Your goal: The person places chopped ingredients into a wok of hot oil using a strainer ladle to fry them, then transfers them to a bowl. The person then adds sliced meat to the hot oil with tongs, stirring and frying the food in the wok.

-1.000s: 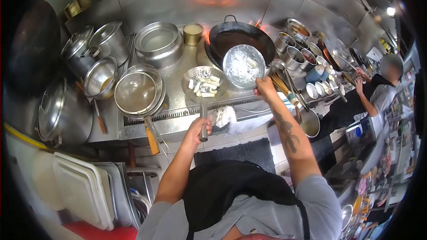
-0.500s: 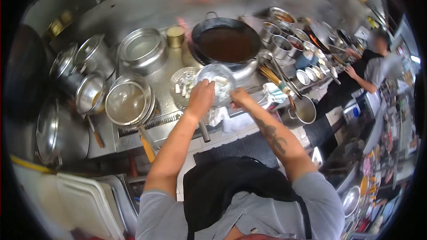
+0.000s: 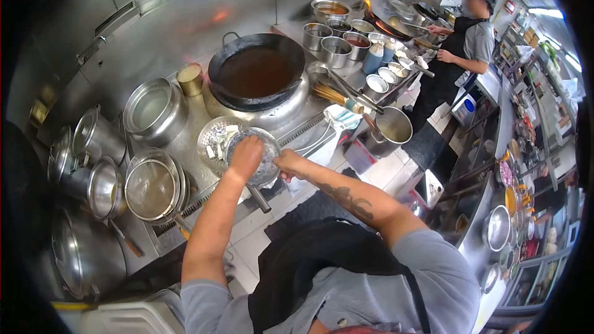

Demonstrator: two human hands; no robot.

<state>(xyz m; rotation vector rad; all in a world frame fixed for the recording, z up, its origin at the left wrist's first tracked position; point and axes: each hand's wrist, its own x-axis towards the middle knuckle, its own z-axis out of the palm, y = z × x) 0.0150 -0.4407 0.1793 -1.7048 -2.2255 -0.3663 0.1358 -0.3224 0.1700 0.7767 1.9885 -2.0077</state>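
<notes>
My right hand [image 3: 289, 166] grips the near right rim of a metal bowl [image 3: 267, 159] dusted inside with white powder. Reaching into that bowl, my left hand [image 3: 246, 156] has its fingers drawn together and pointing down; what they hold, if anything, is hidden. Partly under the bowl's left side is a perforated skimmer [image 3: 205, 137] holding several white pieces [image 3: 211, 151]. Its hollow metal handle [image 3: 260, 200] sticks out toward me below the bowl. Just beyond stands a large black wok [image 3: 235, 96] of dark brown liquid.
Metal pots [image 3: 158, 114] and stacked strainers [image 3: 150, 188] stand on the left. An opened can [image 3: 190, 79] sits beside the wok. Sauce containers [image 3: 336, 52] line the right counter, where a co-worker [image 3: 473, 40] tends a flaming pan. A stockpot [image 3: 394, 130] stands lower right.
The camera view has turned to the right, so the wok and bowl appear further left. My left hand remains in the bowl; the white piece seen near its fingers before is out of sight.
</notes>
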